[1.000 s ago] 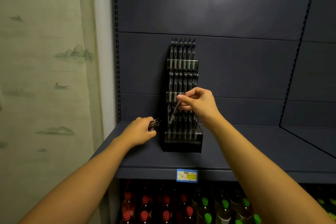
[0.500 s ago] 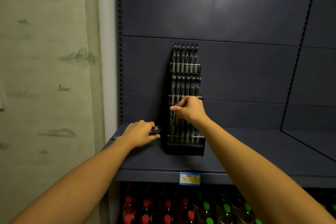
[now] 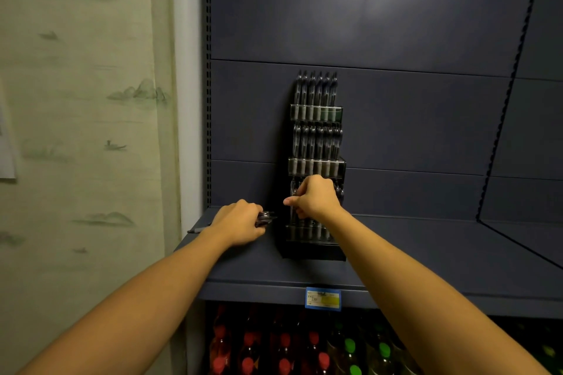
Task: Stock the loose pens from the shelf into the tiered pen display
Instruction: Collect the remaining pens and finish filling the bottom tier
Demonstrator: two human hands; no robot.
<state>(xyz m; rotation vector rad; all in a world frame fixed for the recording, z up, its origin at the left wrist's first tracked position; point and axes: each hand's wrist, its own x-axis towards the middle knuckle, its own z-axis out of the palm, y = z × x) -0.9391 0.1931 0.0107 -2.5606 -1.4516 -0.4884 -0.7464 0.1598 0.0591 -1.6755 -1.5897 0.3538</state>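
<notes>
My right hand (image 3: 315,198) pinches a pen (image 3: 293,207) upright at the tiered pen display's (image 3: 315,167) lowest tier; my left hand (image 3: 240,222) grips a bundle of pens (image 3: 266,217) on the shelf (image 3: 396,252).

Two bare forearms run from the bottom corners up to the left hand (image 3: 240,224) and the right hand (image 3: 315,199). No sleeve reaches either wrist behind the fingers (image 3: 300,192), and both wrists carry no watch, band or glove.

Two hands (image 3: 240,222), one three-tiered pen display (image 3: 316,166), one price label (image 3: 323,298).
</notes>
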